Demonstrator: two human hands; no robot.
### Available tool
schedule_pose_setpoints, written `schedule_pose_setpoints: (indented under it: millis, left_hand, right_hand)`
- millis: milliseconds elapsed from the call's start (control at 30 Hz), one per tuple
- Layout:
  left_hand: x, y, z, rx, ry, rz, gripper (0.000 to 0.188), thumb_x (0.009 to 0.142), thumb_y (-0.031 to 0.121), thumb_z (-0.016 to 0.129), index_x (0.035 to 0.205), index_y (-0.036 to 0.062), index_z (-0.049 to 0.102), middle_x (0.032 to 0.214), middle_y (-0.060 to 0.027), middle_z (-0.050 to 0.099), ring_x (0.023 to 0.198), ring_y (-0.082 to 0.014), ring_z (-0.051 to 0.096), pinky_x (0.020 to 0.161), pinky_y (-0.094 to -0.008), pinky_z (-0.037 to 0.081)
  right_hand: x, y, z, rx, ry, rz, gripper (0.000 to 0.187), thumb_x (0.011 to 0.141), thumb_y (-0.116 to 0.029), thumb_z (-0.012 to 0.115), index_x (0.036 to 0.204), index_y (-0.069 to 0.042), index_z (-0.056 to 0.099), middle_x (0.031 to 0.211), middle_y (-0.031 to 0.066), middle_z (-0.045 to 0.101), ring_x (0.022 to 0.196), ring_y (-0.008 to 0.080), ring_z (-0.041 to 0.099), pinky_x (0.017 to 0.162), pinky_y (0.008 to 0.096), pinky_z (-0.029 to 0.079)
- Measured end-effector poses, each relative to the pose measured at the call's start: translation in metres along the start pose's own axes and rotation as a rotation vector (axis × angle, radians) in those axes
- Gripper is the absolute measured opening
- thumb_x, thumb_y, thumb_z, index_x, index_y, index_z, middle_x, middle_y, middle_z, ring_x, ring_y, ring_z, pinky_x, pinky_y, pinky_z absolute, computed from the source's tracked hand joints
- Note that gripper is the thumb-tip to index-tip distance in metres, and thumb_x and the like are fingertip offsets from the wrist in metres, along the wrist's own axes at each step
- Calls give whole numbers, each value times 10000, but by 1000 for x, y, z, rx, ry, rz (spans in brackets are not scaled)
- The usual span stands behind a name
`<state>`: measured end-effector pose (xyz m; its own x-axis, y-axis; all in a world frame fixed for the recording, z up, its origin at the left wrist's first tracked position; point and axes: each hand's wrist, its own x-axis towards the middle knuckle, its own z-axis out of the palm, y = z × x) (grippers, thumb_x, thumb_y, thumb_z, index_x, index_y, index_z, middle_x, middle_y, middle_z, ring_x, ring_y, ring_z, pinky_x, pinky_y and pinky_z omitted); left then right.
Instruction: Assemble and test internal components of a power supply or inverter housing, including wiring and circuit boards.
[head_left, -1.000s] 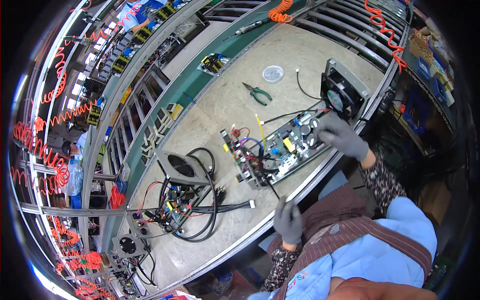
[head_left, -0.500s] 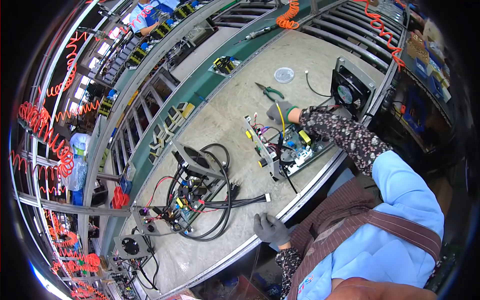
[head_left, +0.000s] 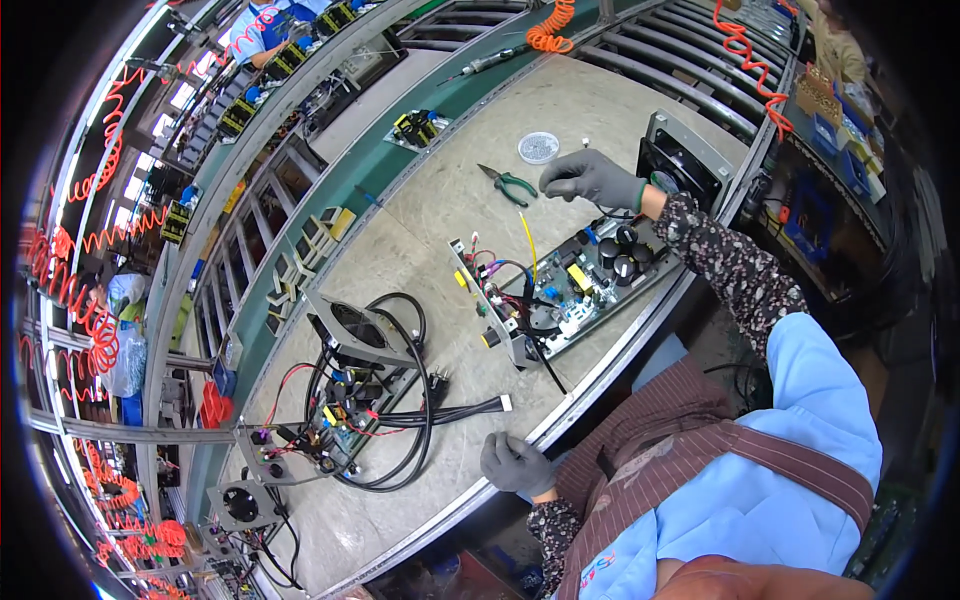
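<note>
My right hand point(head_left: 594, 181), in a grey glove, is held above the bench beyond an open electronics chassis point(head_left: 590, 290). Its fingers are bent together, and I cannot make out whether anything is in them. Green-handled pliers point(head_left: 510, 184) lie just left of its fingertips, near a round clear dish point(head_left: 538, 148) of small parts. A yellow wire point(head_left: 528, 245) sticks up from the chassis, which carries a circuit board with black capacitors. My gloved left hand point(head_left: 515, 466) rests loosely curled at the bench's front edge, near a white connector point(head_left: 505, 403) on black cables.
A second chassis point(head_left: 350, 400) with a fan frame and looped black cable stands at left. Another fan panel point(head_left: 685, 160) stands at right, before metal rollers point(head_left: 690, 75). Beyond the bench runs a green conveyor point(head_left: 370, 170) with parts on it. A co-worker point(head_left: 262, 35) is far off.
My right hand has moved from beside the yellow wire, up and back toward the fan panel. The yellow wire now stands free. My left hand stays at the bench edge; the whole view has shifted slightly.
</note>
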<state>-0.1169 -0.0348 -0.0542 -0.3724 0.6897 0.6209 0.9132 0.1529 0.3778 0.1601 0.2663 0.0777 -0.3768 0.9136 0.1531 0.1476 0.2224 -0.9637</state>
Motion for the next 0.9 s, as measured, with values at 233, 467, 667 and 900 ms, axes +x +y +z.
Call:
schedule_pose_setpoints:
  millis: [233, 467, 667, 900]
  left_hand:
    - [0, 5, 1, -15, 7, -3, 127, 794, 121, 536, 834, 54, 636, 927, -110, 623, 864, -303, 573, 768, -412, 454]
    - [-1, -1, -1, 3, 7, -7, 138, 801, 132, 528, 830, 52, 636, 921, -108, 624, 859, -300, 571, 766, -407, 454]
    - [-1, 0, 2, -9, -20, 29, 131, 806, 112, 521, 878, 49, 611, 940, -117, 602, 860, -306, 560, 754, -419, 445]
    - [-1, -2, 1, -11, -17, 22, 130, 808, 113, 520, 880, 52, 610, 941, -118, 604, 857, -306, 561, 751, -419, 448]
  right_hand:
    - [-16, -7, 8, -497, -260, -288, 260, 861, -127, 588, 1114, -70, 614, 919, 81, 620, 821, 185, 571, 743, 291, 451]
    - [-9, -53, -3, -385, 111, -116, 148, 827, -144, 584, 904, -18, 601, 690, 74, 614, 602, 107, 569, 573, 281, 460]
    - [-29, -5, 1, -935, -312, 99, 130, 706, -137, 633, 779, -41, 683, 787, 153, 662, 722, 286, 643, 687, 362, 501]
    - [-14, -11, 29, -1169, -379, 349, 278, 684, -231, 702, 886, -42, 677, 873, 180, 662, 836, 323, 641, 722, 392, 504]
